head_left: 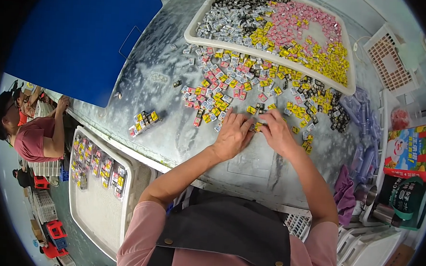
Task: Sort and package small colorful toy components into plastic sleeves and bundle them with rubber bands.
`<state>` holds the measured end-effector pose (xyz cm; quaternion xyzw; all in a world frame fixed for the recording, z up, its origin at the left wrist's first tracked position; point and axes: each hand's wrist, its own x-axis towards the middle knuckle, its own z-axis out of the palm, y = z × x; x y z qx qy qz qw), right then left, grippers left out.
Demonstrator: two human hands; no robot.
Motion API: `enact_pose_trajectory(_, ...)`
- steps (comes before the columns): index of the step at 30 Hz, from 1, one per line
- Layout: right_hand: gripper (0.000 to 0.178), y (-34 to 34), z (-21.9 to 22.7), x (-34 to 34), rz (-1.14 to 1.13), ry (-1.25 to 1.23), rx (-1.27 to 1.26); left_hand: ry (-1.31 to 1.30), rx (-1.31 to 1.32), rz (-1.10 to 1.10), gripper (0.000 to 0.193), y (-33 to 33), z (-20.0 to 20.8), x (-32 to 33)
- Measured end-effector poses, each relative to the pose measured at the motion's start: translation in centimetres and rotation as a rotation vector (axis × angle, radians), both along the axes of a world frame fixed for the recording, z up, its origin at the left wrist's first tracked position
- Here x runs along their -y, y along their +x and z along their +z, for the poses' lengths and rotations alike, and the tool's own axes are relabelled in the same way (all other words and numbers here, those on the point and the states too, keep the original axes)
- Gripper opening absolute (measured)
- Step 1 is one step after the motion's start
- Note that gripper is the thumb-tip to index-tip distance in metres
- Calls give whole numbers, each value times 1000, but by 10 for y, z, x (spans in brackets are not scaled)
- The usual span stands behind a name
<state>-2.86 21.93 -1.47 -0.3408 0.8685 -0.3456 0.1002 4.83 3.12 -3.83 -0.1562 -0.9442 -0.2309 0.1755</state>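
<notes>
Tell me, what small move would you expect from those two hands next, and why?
Probably a short reach forward with one hand to draw another small packet out of the loose pile. Both the left hand and the right hand rest on the table, fingers meeting over a few yellow packets, with the loose pile lying just beyond them.

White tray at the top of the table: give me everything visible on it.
The white tray, a shallow, plastic-looking rectangle with rounded corners and a raised rim, lies flat on the table at an angle. Small wrapped pieces fill it in colour patches: silver, black, pink, yellow. More pieces lie against its near rim. Neither hand touches it.
</notes>
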Motion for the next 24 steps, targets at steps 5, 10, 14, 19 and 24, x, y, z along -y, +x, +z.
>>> enact_pose_trajectory(5,27,-32,-6,13,67,-22,-211,147,-92,81,29,-18,5,-5)
enact_pose_trajectory(10,29,-41,1,14,97,259,-264,94,-7,181,27,-40,-2,-6)
enact_pose_trajectory(14,28,-39,0,-2,68,263,-256,41,-38,198,20,-43,-5,-3)
enact_pose_trajectory(19,20,-18,-3,-30,-33,236,-250,81,-11,151,24,-20,-10,13)
enact_pose_trajectory(24,27,-4,-3,-51,-166,426,-237,117,-25,79,27,0,-6,19)
